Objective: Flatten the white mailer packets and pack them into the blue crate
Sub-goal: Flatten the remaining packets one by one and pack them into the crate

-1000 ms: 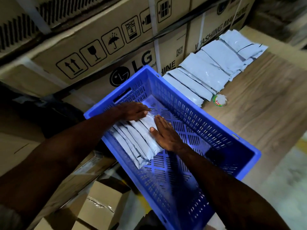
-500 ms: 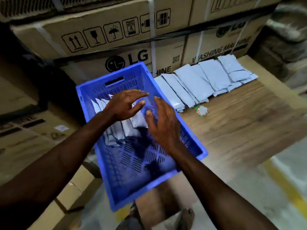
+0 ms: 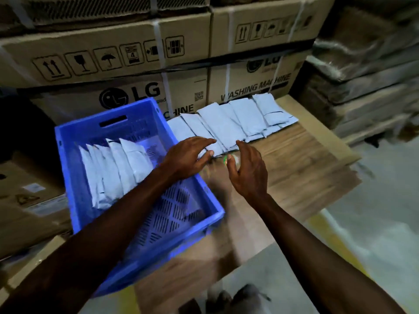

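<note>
From the head camera, tall cardboard cartons (image 3: pixel 127 64) printed with LG and washing-machine lettering wall off the far side, and wrapped flat stacks (image 3: pixel 367 71) crowd the far right. In front of them sits a wooden desk (image 3: pixel 301 168), with the blue crate (image 3: pixel 145 223) on its left part, its near corner overhanging the edge. Five or so white mailer packets (image 3: pixel 115 168) lean in a row against the crate's left wall, overlapping like shingles, their long axes running from near to far. A second row of packets (image 3: pixel 240 123) lies on the desk to the right of the crate, fanned against the cartons, each long side pointing roughly far and slightly left. The left hand (image 3: pixel 186 158) crosses over the crate's right rim, fingers spread and flat, its fingertips at the near end of the leftmost desk packet; it holds nothing. The right hand (image 3: pixel 247 171) hovers just beside it, loosely spread and empty, half covering a small round green-and-red thing (image 3: pixel 229 159) too blurred to identify. The near desk edge and the shoes (image 3: pixel 235 298) below are smeared by motion.
</note>
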A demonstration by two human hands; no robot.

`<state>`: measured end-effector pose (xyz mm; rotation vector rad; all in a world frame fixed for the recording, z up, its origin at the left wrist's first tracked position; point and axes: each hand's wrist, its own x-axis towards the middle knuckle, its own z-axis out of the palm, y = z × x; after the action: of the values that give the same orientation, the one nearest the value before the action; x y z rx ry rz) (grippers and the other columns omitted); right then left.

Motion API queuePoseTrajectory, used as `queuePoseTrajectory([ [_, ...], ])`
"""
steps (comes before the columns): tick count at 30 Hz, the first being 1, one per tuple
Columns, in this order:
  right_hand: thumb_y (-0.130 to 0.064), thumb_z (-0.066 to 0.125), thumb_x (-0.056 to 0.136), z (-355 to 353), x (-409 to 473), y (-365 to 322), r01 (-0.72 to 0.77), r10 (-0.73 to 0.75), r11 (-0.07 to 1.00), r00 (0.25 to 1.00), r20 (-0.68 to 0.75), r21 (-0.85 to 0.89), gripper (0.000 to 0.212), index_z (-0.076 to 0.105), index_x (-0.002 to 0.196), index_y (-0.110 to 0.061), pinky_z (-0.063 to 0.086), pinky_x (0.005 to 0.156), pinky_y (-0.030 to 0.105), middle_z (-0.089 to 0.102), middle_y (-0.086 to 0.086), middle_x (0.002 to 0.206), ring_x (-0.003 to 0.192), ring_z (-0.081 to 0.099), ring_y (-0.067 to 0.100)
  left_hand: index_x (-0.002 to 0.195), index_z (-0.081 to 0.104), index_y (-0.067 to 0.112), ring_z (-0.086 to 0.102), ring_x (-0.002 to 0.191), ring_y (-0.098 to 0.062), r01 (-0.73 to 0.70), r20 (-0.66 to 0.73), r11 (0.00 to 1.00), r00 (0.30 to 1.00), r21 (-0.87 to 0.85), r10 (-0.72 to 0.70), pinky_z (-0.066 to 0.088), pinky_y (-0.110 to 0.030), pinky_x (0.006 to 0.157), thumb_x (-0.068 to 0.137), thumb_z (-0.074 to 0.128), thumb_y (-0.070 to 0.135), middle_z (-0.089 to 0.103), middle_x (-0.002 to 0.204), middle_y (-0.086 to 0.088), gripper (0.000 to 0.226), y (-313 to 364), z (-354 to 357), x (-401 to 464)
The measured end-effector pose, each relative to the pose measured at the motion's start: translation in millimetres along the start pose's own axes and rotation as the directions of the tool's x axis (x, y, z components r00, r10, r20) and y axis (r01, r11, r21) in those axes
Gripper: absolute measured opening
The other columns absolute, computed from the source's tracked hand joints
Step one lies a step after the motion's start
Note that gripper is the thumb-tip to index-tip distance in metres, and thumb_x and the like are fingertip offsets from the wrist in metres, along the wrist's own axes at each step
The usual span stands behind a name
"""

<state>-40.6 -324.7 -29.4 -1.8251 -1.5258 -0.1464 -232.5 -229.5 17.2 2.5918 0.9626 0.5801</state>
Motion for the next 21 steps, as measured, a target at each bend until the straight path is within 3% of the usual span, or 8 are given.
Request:
queuePoseTrajectory([
  [4, -0.036, 0.054, 0.097, -7.8, 12.1, 44.6, -0.051, 0.052, 0.996, 0.999, 0.005, -0.07, 0.051, 0.057, 0.137, -0.005, 0.048, 0.097, 0.045, 0.061, 0.017, 0.132, 0.121, 0.057, 0.035, 0.142, 0.056, 0.025, 0.053, 0.131, -0.021, 0.008, 0.075, 1.0, 0.997, 0.021, -0.009, 0.042, -0.035, 0.105, 0.099, 0.038, 0.053, 0.063, 0.137, -0.001, 0.055, 14.9, 16.0, 37.9],
  [8, -0.034, 0.054, 0.096, 0.9, 28.9, 80.4, -0.048, 0.051, 0.997, 0.997, 0.057, -0.068, 0.051, 0.057, 0.137, -0.005, 0.048, 0.099, 0.046, 0.059, 0.017, 0.136, 0.123, 0.056, 0.035, 0.146, 0.052, 0.03, 0.045, 0.138, -0.019, 0.029, 0.107, 0.995, 0.994, 0.096, -0.039, 0.037, -0.033, 0.108, 0.104, 0.046, 0.046, 0.056, 0.146, 0.002, 0.046, 11.6, 37.5, 73.9],
  [11, -0.035, 0.053, 0.095, 20.7, 45.8, 104.5, -0.037, 0.045, 0.997, 0.99, 0.134, -0.066, 0.053, 0.055, 0.138, -0.006, 0.046, 0.103, 0.047, 0.055, 0.019, 0.142, 0.129, 0.052, 0.037, 0.148, 0.048, 0.032, 0.043, 0.14, -0.019, 0.076, 0.199, 0.982, 0.974, 0.172, -0.11, 0.037, -0.036, 0.111, 0.102, 0.037, 0.054, 0.054, 0.148, 0.003, 0.052, -8.5, 53.7, 102.8],
  [14, -0.042, 0.045, 0.096, 44.5, 67.7, 124.7, -0.01, 0.016, 1.0, 0.972, 0.236, -0.027, 0.057, 0.054, 0.14, -0.007, 0.043, 0.109, 0.051, 0.05, 0.021, 0.149, 0.137, 0.047, 0.04, 0.146, 0.049, 0.029, 0.047, 0.137, -0.024, 0.103, 0.261, 0.965, 0.951, 0.243, -0.167, 0.046, -0.046, 0.107, 0.098, 0.027, 0.06, 0.057, 0.145, 0.001, 0.062, -38.0, 66.3, 127.3],
  [21, -0.054, 0.039, 0.099, 88.6, 106.2, 139.3, 0.028, -0.008, 0.999, 0.881, 0.473, -0.035, 0.067, 0.042, 0.153, -0.014, 0.032, 0.117, 0.058, 0.034, 0.016, 0.163, 0.15, 0.033, 0.036, 0.15, 0.047, 0.017, 0.048, 0.134, -0.034, 0.132, 0.357, 0.939, 0.901, 0.318, -0.247, 0.039, -0.042, 0.11, 0.097, 0.037, 0.05, 0.053, 0.147, -0.013, 0.063, -64.4, 79.2, 175.5],
])
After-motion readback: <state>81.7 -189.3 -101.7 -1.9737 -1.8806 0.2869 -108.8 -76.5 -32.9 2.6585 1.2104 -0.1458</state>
